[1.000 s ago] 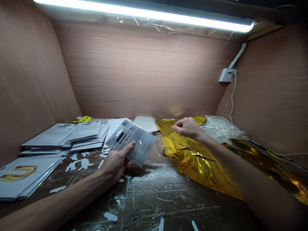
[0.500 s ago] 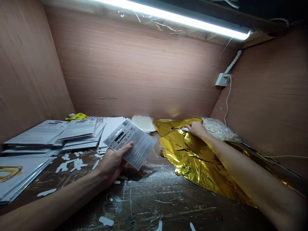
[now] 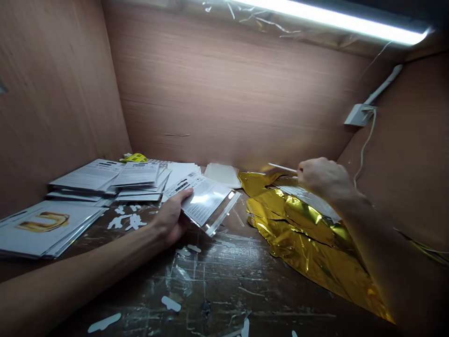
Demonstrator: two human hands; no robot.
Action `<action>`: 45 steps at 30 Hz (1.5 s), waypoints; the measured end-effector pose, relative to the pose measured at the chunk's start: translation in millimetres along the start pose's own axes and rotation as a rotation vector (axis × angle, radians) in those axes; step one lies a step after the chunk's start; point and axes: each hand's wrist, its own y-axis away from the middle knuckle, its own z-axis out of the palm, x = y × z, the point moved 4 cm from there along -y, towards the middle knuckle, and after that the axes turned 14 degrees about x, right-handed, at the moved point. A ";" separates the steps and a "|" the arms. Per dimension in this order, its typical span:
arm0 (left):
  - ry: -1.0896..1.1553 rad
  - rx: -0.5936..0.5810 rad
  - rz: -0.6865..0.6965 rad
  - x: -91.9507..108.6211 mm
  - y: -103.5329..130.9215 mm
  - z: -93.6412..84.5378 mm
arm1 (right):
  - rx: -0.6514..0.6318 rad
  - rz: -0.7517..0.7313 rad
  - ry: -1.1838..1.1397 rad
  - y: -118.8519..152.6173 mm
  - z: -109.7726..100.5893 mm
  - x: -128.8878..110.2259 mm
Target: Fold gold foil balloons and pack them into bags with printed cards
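Note:
My left hand (image 3: 172, 217) grips a printed card in a clear plastic sleeve (image 3: 204, 200), thumb on top. The sleeve's clear end points right, and its printed text faces up. Off to the right, my right hand (image 3: 317, 175) is closed around a thin white stick (image 3: 281, 167) that juts out leftward; its kind is not clear. Crumpled gold foil sheets (image 3: 294, 234) lie beneath and in front of that hand. A clear plastic bundle (image 3: 305, 199) rests behind the foil, partly hidden by my right forearm.
Stacked sleeved cards (image 3: 86, 175) stand at left, and a nearer stack (image 3: 52, 224) shows a gold letter U. White cut-outs (image 3: 128, 221) litter the dark table (image 3: 224, 281). A whitish stack (image 3: 221, 174) sits at the back. Wooden walls (image 3: 210, 93) enclose the space, with a cable box (image 3: 359, 114) at right.
The view has turned left. My right hand has come up off the foil with the white stick in its grip. In my left hand, the sleeved card has tilted, bringing its clear end into sight.

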 end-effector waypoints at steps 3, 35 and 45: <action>0.035 -0.040 -0.015 0.3 1.2 2.9 | 0.314 -0.303 -0.377 21.0 -51.9 -37.0; 0.005 -0.012 0.151 6.2 6.2 -4.3 | 0.409 -0.496 -0.376 75.2 -13.6 -83.4; -0.105 -0.140 0.194 -4.8 19.3 -0.8 | 0.440 -0.519 -0.687 92.7 -18.9 -109.0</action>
